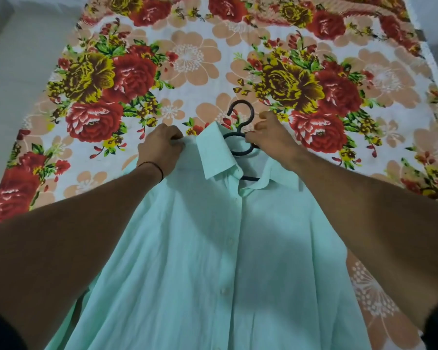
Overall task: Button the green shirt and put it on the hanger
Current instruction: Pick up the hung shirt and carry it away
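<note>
We find the green shirt [213,248] front-up on the floral bedsheet [187,59]. Its body runs from the sheet's near edge toward the centre, and its collar [215,152] points at the far edge. The placket is closed along the visible length. Two pale buttons [229,239] sit on it, one above the other.

The black hanger [239,101] is inside the neck opening. Its hook and a loop of its neck project past the collar onto the sheet near the centre. A short section of its bar shows in the gap under the collar, and fabric covers the remainder.

Hand states, as we read them:

- Left hand [159,147]: the fingers are curled and grip a fold of shirt fabric at the shoulder line, just beside the left collar wing. That wing stands up and is turned back. A thin dark thread band [154,168] circles the wrist.
- Right hand [271,137]: thumb and forefinger are closed in a pinch at the hanger's neck, where it leaves the collar. The other fingers are bent and lifted off the sheet. We cannot tell whether collar fabric is also caught in the pinch.

Both forearms reach over the shirt from the near corners. The sheet's left edge borders a plain grey floor [15,72].
</note>
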